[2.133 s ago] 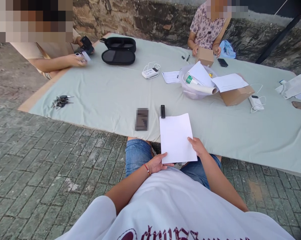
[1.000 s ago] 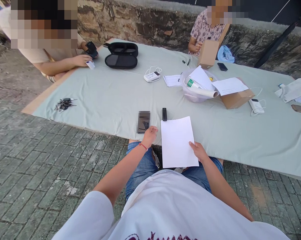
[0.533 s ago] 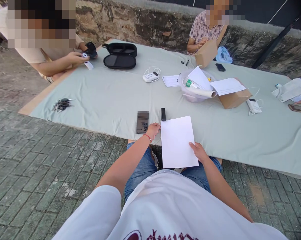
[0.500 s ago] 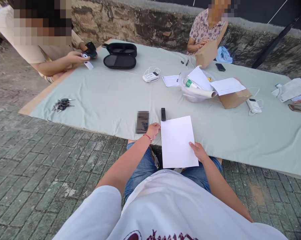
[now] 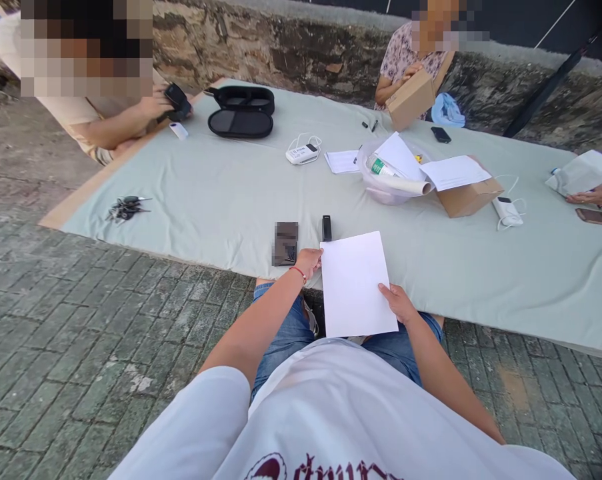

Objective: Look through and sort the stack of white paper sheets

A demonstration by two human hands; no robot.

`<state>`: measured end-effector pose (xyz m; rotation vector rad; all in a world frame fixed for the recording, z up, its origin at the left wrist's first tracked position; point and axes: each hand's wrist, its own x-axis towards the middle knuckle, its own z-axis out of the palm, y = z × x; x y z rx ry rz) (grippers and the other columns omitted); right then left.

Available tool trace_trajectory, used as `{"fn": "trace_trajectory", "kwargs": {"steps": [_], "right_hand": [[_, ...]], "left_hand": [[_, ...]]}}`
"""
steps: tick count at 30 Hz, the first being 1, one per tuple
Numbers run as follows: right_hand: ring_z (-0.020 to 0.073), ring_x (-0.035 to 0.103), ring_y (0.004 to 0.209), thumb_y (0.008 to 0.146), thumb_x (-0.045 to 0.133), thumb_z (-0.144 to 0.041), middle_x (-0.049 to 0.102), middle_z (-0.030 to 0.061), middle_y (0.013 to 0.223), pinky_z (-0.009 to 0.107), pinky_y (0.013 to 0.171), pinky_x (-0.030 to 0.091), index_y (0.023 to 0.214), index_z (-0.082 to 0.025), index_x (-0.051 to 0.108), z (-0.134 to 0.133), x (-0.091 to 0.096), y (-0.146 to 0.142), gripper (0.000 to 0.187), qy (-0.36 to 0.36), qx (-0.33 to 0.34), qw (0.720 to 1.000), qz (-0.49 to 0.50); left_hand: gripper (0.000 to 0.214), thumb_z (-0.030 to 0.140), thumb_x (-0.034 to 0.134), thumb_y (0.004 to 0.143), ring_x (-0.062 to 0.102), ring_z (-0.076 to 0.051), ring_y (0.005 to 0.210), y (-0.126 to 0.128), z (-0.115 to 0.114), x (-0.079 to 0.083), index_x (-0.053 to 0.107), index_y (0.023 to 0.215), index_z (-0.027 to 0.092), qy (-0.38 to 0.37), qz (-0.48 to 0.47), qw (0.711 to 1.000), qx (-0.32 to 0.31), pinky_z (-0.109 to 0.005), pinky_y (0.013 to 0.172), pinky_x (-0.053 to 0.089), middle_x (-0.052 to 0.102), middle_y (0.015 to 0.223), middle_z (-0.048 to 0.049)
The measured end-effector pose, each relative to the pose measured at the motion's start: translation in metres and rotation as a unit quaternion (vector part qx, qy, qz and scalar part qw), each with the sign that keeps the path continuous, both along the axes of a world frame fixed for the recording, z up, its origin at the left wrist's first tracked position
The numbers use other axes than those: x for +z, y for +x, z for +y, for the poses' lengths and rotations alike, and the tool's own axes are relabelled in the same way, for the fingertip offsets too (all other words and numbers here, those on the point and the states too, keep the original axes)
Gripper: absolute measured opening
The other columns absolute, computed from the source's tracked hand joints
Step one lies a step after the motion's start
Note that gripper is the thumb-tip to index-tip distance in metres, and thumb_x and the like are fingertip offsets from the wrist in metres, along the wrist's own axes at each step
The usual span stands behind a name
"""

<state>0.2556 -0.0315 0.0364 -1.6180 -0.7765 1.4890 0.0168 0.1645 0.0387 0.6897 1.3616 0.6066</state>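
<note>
White sheet [image 5: 355, 283] overhangs the counter [image 5: 221, 193] edge, above the lap. Right hand [image 5: 398, 303] fingers pinch its right edge, probably for support. Left hand [image 5: 308, 261] fingers curl at the top-left corner; grip unclear.

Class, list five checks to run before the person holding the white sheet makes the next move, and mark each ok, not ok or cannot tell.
1. Right hand grips the white sheet at its right edge: ok.
2. Left hand sits at the sheet's top-left corner; fingers pinching it: cannot tell.
3. Sheet flat and uncreased: ok.
4. Small black device apart from the sheet's top edge: cannot tell, they are very close.
5. Sheet wholly over the table: not ok, its near end reaches past the edge.
</note>
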Motion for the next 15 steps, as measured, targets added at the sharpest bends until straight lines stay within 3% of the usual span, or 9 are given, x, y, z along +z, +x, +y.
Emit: {"fn": "trace_trajectory", "kwargs": {"steps": [15], "right_hand": [[0.0251, 0.073, 0.081, 0.082, 0.064, -0.058, 0.076, 0.0092, 0.096, 0.035, 0.072, 0.059, 0.098, -0.017, 0.070, 0.0043, -0.0067, 0.0063, 0.045, -0.016, 0.000, 1.000, 0.019]], "left_hand": [[0.020, 0.010, 0.063, 0.083, 0.030, -0.003, 0.039, -0.0035, 0.0014, -0.0069, 0.050, 0.068, 0.016, -0.019, -0.019, 1.000, -0.008, -0.018, 0.041, 0.016, 0.041, 0.053, 0.0063]]}}
